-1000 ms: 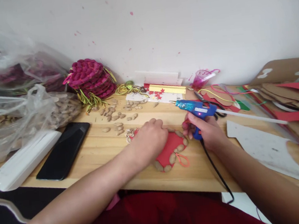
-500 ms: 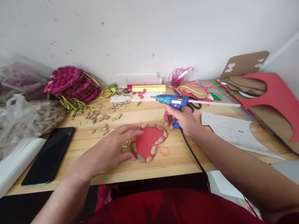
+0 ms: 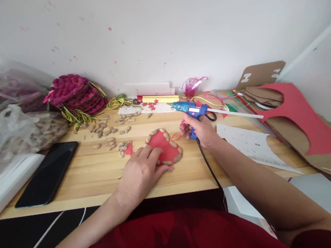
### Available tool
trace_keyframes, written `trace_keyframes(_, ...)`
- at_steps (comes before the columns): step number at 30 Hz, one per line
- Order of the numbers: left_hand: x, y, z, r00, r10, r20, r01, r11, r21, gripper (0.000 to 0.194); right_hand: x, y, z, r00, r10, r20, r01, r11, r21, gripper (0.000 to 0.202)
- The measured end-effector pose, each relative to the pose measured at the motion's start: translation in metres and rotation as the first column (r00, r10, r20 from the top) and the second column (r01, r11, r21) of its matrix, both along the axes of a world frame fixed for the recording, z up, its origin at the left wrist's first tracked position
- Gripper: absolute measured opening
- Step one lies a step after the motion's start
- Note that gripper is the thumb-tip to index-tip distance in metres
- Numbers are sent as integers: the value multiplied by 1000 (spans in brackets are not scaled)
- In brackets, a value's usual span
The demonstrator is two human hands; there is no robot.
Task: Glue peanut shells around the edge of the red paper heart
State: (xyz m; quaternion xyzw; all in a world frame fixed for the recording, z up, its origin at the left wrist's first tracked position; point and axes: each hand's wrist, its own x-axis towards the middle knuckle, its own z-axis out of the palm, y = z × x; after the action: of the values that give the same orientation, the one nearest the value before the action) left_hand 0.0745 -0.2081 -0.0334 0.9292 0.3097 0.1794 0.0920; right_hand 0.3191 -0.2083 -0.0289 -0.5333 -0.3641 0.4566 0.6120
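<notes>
While the left hand (image 3: 142,168) is pinching the heart-shaped red card (image 3: 165,149), fingers over its top and thumb along the near edge, the right hand (image 3: 203,131) is gripping the blue hot-glue gun (image 3: 193,111). The card is sitting mid-bench (image 3: 100,175), left of the gun; whether it is lying quite flat, I cannot tell. Unshelled peanuts (image 3: 178,158) are lining its rim, an orange loop (image 3: 175,137) poking out at the notch. It is probably being light and stiffish, the shells brittle, so the bare middle suits holding. Open wood is stretching left towards the smartphone (image 3: 48,174); the bench's front edge is running close by, the black power cord (image 3: 207,163) crossing it.
</notes>
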Motion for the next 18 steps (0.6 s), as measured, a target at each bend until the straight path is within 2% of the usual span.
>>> trace_keyframes(2, 5, -6, 1, 995, -40, 94, 52, 990, -129, 27, 0, 0, 0, 1000, 9, 4, -9, 1000, 1, 53)
trace_keyframes(4, 7, -11, 4, 974, -87, 209, 147, 945, -293, 27, 0, -1, 0, 1000, 26, 5, -26, 1000, 0, 53)
trace_keyframes(6, 7, -15, 8, 951, -132, 281, 235, 897, -374, 24, 0, -1, -1, 999, 42, 2, -42, 999, -7, 53)
trace_keyframes(8, 5, -17, 8, 943, -165, 289, 261, 904, -338, 19, 0, -2, -2, 999, 51, 12, -50, 999, -16, 54)
trace_keyframes(10, 1, -16, 6, 949, -163, 270, 231, 942, -242, 18, 1, -2, -3, 997, 32, 65, -31, 999, -29, 55)
trace_keyframes(14, -10, -9, -4, 958, -96, 269, 131, 984, -117, 24, 5, -2, -5, 959, -52, 278, 68, 997, -48, 55)
trace_keyframes(18, -23, -6, -7, 985, -22, 171, 38, 995, -88, 27, 6, -4, -4, 915, -37, 401, 64, 996, -54, 52)
